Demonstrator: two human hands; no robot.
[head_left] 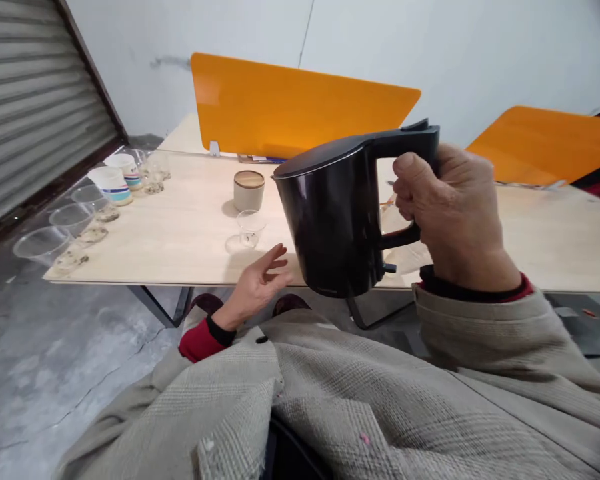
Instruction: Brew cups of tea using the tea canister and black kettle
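My right hand point(450, 207) is wrapped round the handle of a black electric kettle point(330, 220). The kettle is held up over the front of the table, slightly tilted, with its lid down and its spout toward the left. My left hand point(257, 287) is empty by the table's front edge, fingers apart, just left of the kettle's base and not touching it. A small clear plastic cup point(251, 230) stands on the table beyond my left hand. Behind that cup is a beige canister point(249, 193) with a wood-coloured lid. What the kettle contains is hidden.
Several clear plastic cups point(73, 219) with dark bits in their bottoms line the table's left end, with white printed cups point(111, 187) behind them. An orange divider panel point(300, 107) runs along the back, and a second orange panel point(545, 143) stands at right. Papers lie partly behind the kettle.
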